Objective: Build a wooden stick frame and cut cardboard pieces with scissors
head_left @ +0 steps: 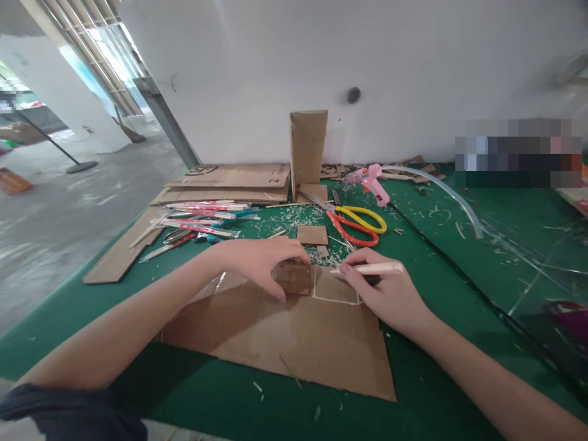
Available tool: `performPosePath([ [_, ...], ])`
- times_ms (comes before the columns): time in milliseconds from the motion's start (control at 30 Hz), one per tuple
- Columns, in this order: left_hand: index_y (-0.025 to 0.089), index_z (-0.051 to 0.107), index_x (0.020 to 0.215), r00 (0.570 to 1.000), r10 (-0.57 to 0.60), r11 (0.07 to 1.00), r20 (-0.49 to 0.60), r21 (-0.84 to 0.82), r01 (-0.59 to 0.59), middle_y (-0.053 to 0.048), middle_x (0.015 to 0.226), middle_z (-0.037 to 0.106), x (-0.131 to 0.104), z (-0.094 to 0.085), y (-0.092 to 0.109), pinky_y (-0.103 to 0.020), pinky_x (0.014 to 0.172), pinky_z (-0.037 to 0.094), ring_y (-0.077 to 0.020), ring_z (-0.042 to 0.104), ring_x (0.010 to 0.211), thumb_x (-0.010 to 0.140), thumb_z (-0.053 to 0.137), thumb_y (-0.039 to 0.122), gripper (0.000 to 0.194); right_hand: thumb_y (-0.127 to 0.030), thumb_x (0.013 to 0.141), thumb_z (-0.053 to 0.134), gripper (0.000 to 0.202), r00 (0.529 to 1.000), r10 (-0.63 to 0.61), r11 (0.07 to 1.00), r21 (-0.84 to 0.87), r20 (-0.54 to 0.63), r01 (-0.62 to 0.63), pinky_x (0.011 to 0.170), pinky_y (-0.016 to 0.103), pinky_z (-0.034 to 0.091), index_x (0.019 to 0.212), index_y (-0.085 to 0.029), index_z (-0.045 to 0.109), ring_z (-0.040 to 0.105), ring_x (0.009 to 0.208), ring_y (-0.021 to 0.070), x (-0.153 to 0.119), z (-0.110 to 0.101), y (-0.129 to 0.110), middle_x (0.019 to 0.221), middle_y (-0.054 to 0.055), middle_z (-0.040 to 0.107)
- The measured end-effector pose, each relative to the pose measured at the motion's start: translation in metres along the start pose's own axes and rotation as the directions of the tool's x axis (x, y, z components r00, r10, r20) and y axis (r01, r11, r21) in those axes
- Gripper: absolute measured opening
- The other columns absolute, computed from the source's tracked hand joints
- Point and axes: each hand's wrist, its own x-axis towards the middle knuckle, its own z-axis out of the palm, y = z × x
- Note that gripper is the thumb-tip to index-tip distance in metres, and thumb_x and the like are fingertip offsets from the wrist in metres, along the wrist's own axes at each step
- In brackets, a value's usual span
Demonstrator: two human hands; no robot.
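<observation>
While the green table [459, 257] carries everything, the big cardboard sheet [285, 337] lies flat front and centre, both hands at its far edge. Left hand [261, 260] presses a small cardboard square [294, 278] onto the sheet, fingers curled over it. Right hand [390, 297] sits just beside it, pinching a pale stick-like tool [374, 268], tip touching a scored outline. Scissors [356, 223] and pink glue gun [370, 180] lie beyond.
</observation>
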Motion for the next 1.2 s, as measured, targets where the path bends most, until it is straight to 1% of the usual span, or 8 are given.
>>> performPosePath([
  [300, 0.026, 0.043, 0.128, 1.000, 0.015, 1.000, -0.011, -0.001, -0.015, -0.007, 0.122, 0.047, 0.003, 0.002, 0.000, -0.035, 0.090, 0.035, -0.0252, 0.044, 0.108, 0.067, 0.066, 0.047, 0.069, -0.031, 0.085, 0.054, 0.017, 1.000, 0.008, 1.000, 0.011, 0.002, -0.008, 0.049, 0.024, 0.040, 0.078, -0.020, 0.064, 0.056, 0.061, 0.0136, 0.001, 0.001, -0.002, 0.075, 0.003, 0.065],
  [500, 0.027, 0.043, 0.129, 0.999, 0.042, 0.999, -0.014, -0.011, -0.042, -0.006, 0.121, 0.048, 0.004, 0.003, -0.001, -0.034, 0.090, 0.036, -0.0242, 0.045, 0.108, 0.067, 0.066, 0.049, 0.070, -0.032, 0.086, 0.053, 0.018, 1.000, 0.007, 1.000, -0.004, 0.016, -0.007, 0.048, 0.024, 0.038, 0.077, -0.020, 0.064, 0.058, 0.065, 0.0148, 0.001, 0.001, -0.002, 0.077, 0.003, 0.065],
  [700, 0.027, 0.041, 0.132, 0.999, 0.042, 0.999, 0.000, -0.035, -0.042, -0.006, 0.121, 0.047, 0.004, 0.002, -0.001, -0.033, 0.088, 0.037, -0.0241, 0.044, 0.109, 0.068, 0.066, 0.050, 0.072, -0.031, 0.086, 0.053, 0.017, 1.000, 0.004, 1.000, -0.010, 0.020, -0.004, 0.048, 0.023, 0.038, 0.077, -0.020, 0.063, 0.057, 0.063, 0.0138, 0.000, 0.001, -0.002, 0.075, 0.002, 0.065],
  [867, 0.027, 0.040, 0.132, 0.999, 0.050, 0.999, 0.009, -0.018, -0.050, -0.007, 0.121, 0.047, 0.004, 0.002, -0.001, -0.033, 0.087, 0.036, -0.0248, 0.044, 0.108, 0.069, 0.065, 0.051, 0.072, -0.030, 0.086, 0.052, 0.017, 0.999, -0.001, 1.000, -0.016, 0.041, 0.002, 0.047, 0.022, 0.037, 0.078, -0.020, 0.062, 0.057, 0.063, 0.0135, 0.001, 0.000, -0.002, 0.076, 0.002, 0.065],
  [933, 0.027, 0.041, 0.132, 0.999, 0.054, 0.999, -0.008, -0.008, -0.054, -0.007, 0.120, 0.049, 0.004, 0.003, 0.000, -0.032, 0.087, 0.036, -0.0244, 0.045, 0.107, 0.072, 0.062, 0.051, 0.068, -0.030, 0.086, 0.052, 0.017, 0.999, -0.005, 1.000, -0.021, 0.040, 0.006, 0.047, 0.022, 0.037, 0.078, -0.020, 0.062, 0.057, 0.063, 0.0134, 0.001, 0.000, -0.002, 0.075, 0.002, 0.064],
  [1033, 0.025, 0.042, 0.130, 0.997, 0.042, 0.999, -0.066, 0.027, -0.040, -0.007, 0.113, 0.052, 0.003, 0.004, 0.004, -0.030, 0.084, 0.037, -0.0224, 0.048, 0.102, 0.079, 0.056, 0.046, 0.058, -0.030, 0.086, 0.052, 0.017, 0.999, -0.015, 1.000, -0.024, 0.042, 0.016, 0.049, 0.023, 0.038, 0.077, -0.020, 0.061, 0.056, 0.062, 0.0132, 0.000, 0.000, -0.002, 0.075, 0.002, 0.064],
  [1133, 0.027, 0.043, 0.129, 0.995, 0.010, 0.993, -0.103, 0.117, 0.002, -0.006, 0.104, 0.053, 0.002, 0.005, 0.009, -0.028, 0.075, 0.037, -0.0206, 0.050, 0.094, 0.082, 0.052, 0.042, 0.050, -0.030, 0.086, 0.052, 0.017, 0.999, -0.012, 1.000, -0.021, 0.046, 0.013, 0.050, 0.023, 0.039, 0.075, -0.019, 0.061, 0.056, 0.061, 0.0127, 0.000, 0.001, -0.002, 0.076, 0.002, 0.065],
  [1200, 0.030, 0.048, 0.124, 0.994, -0.020, 0.983, -0.111, 0.182, 0.041, -0.005, 0.100, 0.052, 0.002, 0.005, 0.012, -0.028, 0.069, 0.037, -0.0194, 0.051, 0.089, 0.084, 0.049, 0.043, 0.042, -0.030, 0.086, 0.052, 0.017, 0.999, -0.012, 1.000, -0.023, 0.045, 0.013, 0.051, 0.023, 0.039, 0.076, -0.019, 0.060, 0.055, 0.060, 0.0124, 0.000, 0.001, -0.002, 0.076, 0.002, 0.064],
])
